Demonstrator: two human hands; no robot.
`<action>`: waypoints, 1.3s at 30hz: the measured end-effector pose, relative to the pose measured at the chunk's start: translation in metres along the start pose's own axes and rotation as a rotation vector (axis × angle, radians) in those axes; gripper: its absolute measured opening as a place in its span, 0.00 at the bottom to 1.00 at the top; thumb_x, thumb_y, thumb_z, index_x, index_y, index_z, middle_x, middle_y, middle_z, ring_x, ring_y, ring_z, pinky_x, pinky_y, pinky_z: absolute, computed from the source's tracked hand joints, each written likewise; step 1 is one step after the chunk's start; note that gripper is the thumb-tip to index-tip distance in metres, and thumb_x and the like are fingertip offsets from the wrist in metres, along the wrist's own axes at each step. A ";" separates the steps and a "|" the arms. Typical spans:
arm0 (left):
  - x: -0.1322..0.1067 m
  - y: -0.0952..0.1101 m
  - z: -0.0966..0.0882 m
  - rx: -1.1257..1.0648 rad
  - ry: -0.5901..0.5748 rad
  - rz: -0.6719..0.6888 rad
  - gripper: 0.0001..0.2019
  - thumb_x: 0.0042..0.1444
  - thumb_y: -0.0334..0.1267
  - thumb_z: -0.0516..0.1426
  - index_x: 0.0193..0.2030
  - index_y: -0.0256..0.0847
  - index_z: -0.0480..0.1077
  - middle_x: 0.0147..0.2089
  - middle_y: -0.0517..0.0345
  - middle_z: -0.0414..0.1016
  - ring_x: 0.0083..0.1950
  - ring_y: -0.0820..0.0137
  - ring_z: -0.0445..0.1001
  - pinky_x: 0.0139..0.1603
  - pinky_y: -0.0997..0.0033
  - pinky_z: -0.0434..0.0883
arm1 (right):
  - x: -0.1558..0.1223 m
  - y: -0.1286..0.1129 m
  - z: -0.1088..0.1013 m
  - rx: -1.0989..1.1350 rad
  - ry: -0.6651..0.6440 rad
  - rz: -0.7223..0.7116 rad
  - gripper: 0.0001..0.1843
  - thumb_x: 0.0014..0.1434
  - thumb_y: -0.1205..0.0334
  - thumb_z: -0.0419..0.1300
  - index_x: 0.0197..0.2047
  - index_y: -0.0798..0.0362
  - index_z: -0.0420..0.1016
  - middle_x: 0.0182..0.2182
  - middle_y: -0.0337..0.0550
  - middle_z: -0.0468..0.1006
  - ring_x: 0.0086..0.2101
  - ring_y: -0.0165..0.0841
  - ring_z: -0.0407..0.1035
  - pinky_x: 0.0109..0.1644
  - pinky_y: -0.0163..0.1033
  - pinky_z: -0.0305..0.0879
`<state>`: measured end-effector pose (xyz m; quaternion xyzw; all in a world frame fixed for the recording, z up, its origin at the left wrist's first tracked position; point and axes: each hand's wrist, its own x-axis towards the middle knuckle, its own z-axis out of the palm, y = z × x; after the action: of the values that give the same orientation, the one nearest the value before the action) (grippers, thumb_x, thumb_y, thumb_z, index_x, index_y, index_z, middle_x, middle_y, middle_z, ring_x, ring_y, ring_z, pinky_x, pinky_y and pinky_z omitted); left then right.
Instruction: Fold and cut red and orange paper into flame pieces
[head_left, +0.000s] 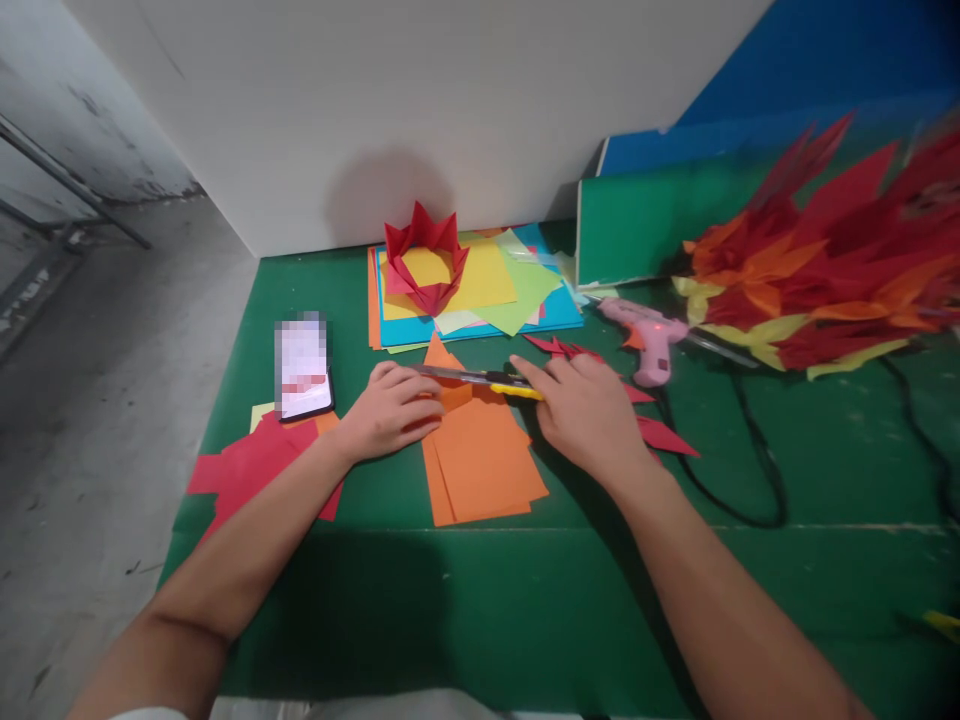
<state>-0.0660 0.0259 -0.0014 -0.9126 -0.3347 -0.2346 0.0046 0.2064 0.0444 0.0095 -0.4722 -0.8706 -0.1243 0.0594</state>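
Note:
My left hand (391, 408) presses down on a stack of orange paper (480, 460) on the green table (525, 600), fingers curled over a folded edge. My right hand (589, 410) grips a yellow-handled utility knife (480, 379) whose long blade runs left across the orange paper toward my left fingers. A folded orange point sticks up behind the blade. Both hands are closed.
A phone (303, 368) lies left, above red paper pieces (251, 465). A red paper crown (424, 258) sits on a stack of coloured sheets (495, 290). A pink glue gun (646, 338) with black cord lies right, near a red-orange paper flame pile (825, 270).

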 end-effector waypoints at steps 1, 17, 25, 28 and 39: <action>0.000 0.000 0.000 0.031 0.017 0.012 0.07 0.62 0.40 0.54 0.36 0.46 0.73 0.42 0.59 0.77 0.44 0.68 0.68 0.46 0.64 0.58 | 0.000 -0.001 -0.001 -0.010 -0.012 0.004 0.26 0.57 0.71 0.49 0.59 0.57 0.67 0.32 0.51 0.72 0.35 0.43 0.59 0.37 0.44 0.52; 0.005 -0.005 0.001 -0.170 -0.066 -0.007 0.13 0.62 0.29 0.46 0.45 0.40 0.69 0.54 0.50 0.73 0.54 0.65 0.71 0.54 0.58 0.65 | 0.000 -0.011 0.013 0.237 0.018 -0.152 0.25 0.63 0.73 0.48 0.58 0.41 0.68 0.45 0.46 0.74 0.44 0.37 0.64 0.46 0.44 0.49; 0.003 -0.007 0.006 -0.204 -0.150 -0.067 0.18 0.62 0.27 0.44 0.55 0.39 0.65 0.59 0.49 0.69 0.59 0.66 0.68 0.58 0.57 0.62 | -0.003 0.000 0.007 0.209 0.006 -0.130 0.27 0.62 0.74 0.48 0.57 0.38 0.70 0.42 0.48 0.72 0.42 0.40 0.64 0.44 0.45 0.52; 0.004 -0.004 0.002 -0.188 -0.195 -0.121 0.17 0.65 0.30 0.43 0.56 0.41 0.65 0.60 0.50 0.69 0.59 0.65 0.67 0.60 0.56 0.57 | -0.003 0.002 0.001 0.211 -0.011 -0.140 0.26 0.63 0.72 0.47 0.57 0.39 0.70 0.43 0.48 0.72 0.41 0.40 0.63 0.42 0.43 0.54; 0.004 -0.003 -0.005 -0.194 -0.214 -0.156 0.18 0.62 0.37 0.48 0.58 0.44 0.65 0.59 0.52 0.70 0.58 0.61 0.68 0.58 0.55 0.53 | -0.003 0.004 -0.005 0.205 -0.040 -0.149 0.25 0.63 0.73 0.46 0.56 0.42 0.71 0.44 0.49 0.73 0.41 0.40 0.65 0.41 0.42 0.58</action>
<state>-0.0672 0.0303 0.0040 -0.8998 -0.3791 -0.1668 -0.1373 0.2115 0.0427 0.0137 -0.4001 -0.9124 -0.0294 0.0806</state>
